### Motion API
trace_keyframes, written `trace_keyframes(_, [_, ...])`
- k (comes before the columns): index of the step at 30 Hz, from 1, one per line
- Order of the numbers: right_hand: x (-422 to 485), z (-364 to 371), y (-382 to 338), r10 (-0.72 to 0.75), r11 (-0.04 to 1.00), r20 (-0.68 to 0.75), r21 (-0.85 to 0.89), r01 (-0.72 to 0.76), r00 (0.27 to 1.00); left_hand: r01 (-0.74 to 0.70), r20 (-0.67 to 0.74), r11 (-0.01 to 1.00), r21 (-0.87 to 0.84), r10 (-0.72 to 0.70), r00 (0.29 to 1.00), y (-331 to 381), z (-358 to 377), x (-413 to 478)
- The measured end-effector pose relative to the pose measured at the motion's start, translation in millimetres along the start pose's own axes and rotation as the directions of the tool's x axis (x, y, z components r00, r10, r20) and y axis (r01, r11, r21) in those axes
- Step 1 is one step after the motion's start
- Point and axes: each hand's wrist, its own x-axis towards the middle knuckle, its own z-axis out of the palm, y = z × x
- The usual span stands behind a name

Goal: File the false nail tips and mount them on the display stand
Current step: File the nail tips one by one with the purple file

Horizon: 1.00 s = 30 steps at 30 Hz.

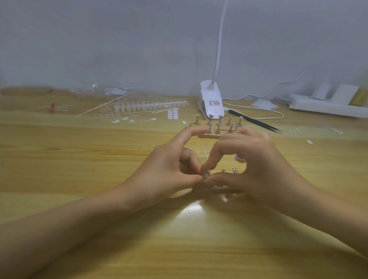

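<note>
My left hand (169, 169) and my right hand (257, 168) meet fingertip to fingertip at the table's middle. Between their thumbs and index fingers they pinch a small greyish false nail tip (206, 173) on a holder. Two more metal holder tops (229, 170) show behind the fingers; their base is hidden by my right hand. A wooden display stand (218, 125) with several metal holders sits just beyond my hands. Strips of clear nail tips (150, 106) lie at the back left. A few loose clear tips (202, 154) lie between my hands.
A white clip lamp (211, 100) stands behind the stand, its cable trailing right. Black tweezers (255, 121) lie right of the stand. A white power strip (330, 108) is at the back right. White adhesive dots (172, 114) and a small pink jar (240, 157) are on the wooden table (75, 155).
</note>
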Motion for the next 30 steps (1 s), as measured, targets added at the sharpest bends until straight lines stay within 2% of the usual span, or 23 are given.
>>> trace_keyframes(4, [1, -2, -1, -0.021, 0.999, 0.019, -0.025, 0.022, 1.000, -0.007, -0.004, 1.000, -0.010, 0.007, 1.000, 0, 0, -1])
trace_keyframes(8, [5, -12, 3, 0.072, 0.988, 0.049, 0.136, -0.078, 0.996, -0.001, 0.002, 1.000, -0.026, 0.001, 1.000, 1, -1, -2])
trace_keyframes(14, [7, 2, 0, 0.055, 0.998, 0.016, 0.034, -0.056, 0.998, -0.015, 0.000, 0.999, -0.046, 0.015, 1.000, 3, 0, -1])
trace_keyframes(24, [7, 3, 0, 0.071, 0.997, 0.037, 0.024, -0.072, 0.997, -0.037, 0.015, 0.999, -0.037, 0.038, 0.999, 2, 0, -1])
trace_keyframes(26, [7, 1, -1, 0.057, 0.997, -0.003, 0.049, -0.056, 0.998, -0.052, 0.031, 0.999, -0.017, 0.052, 0.998, 1, -1, -2])
trace_keyframes(30, [19, -30, 19, 0.106, 0.970, -0.130, 0.231, -0.074, 0.986, -0.108, 0.093, 0.992, 0.072, 0.101, 0.991, 2, -6, -4])
